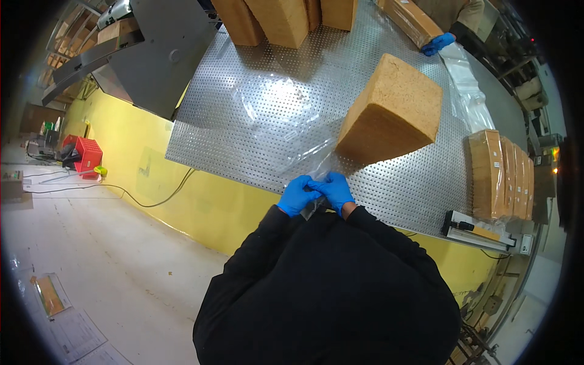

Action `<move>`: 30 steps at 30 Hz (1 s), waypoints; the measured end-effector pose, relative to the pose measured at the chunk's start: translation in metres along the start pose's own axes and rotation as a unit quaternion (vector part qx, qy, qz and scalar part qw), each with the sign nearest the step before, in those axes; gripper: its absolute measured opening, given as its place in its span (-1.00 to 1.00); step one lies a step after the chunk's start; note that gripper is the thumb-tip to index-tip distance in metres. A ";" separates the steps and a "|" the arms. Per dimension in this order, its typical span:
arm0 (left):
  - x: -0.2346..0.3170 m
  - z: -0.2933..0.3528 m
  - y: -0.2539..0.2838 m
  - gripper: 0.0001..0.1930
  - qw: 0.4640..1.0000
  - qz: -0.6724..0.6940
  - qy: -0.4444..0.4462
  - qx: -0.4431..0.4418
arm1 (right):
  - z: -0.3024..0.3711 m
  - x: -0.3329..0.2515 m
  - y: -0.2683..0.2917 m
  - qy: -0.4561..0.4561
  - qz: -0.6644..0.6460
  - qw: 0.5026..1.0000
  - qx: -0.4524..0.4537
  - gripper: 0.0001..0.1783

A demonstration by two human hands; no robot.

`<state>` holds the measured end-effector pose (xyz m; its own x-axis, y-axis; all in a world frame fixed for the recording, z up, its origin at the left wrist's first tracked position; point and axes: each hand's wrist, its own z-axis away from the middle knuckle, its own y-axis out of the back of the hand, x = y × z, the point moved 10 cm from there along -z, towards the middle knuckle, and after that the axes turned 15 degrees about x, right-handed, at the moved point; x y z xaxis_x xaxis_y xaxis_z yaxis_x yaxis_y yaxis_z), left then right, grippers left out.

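Note:
In blue gloves, my left hand (294,196) and my right hand (336,191) meet at the table's near edge, close to my body. The fingers of both are closed on a clear plastic bag (313,157), which spreads loosely over the perforated metal table (243,137) ahead of them. Just beyond my right hand stands a large brown block (392,112), like a loaf of bread, with a paler, rough top. I cannot tell whether the bag touches this block.
Several similar brown blocks (277,21) stand at the far edge. Plastic-wrapped blocks (486,173) line the right side, near a bar-shaped device (477,231). A co-worker's gloved hand (438,44) touches a wrapped block (413,23). A grey machine (164,58) stands left.

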<state>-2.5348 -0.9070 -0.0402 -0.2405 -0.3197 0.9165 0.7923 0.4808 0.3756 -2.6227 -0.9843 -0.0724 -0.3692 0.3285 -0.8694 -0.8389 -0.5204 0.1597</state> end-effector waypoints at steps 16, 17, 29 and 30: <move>0.097 0.041 0.138 -0.75 0.882 -0.095 -0.132 0.442 | 0.082 -0.128 0.091 0.282 0.024 0.955 0.092 -0.74; 0.107 0.045 0.132 -0.76 0.878 -0.115 -0.157 0.437 | 0.080 -0.112 0.064 0.192 -0.002 0.980 -0.059 -0.74; 0.077 0.107 0.129 -0.80 0.851 0.058 -0.098 0.513 | 0.033 -0.060 -0.022 -0.184 -0.563 0.798 -0.106 -0.68; 0.037 0.102 0.120 -0.64 0.874 0.089 -0.011 0.478 | 0.036 -0.070 -0.024 -0.165 -0.562 0.803 -0.112 -0.70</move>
<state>-2.5056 -0.7777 0.0530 -0.1806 -0.1596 0.9705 -0.0100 0.9870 0.1605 -2.5916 -0.9663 0.0012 0.4532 0.8616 -0.2285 -0.6369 0.1336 -0.7593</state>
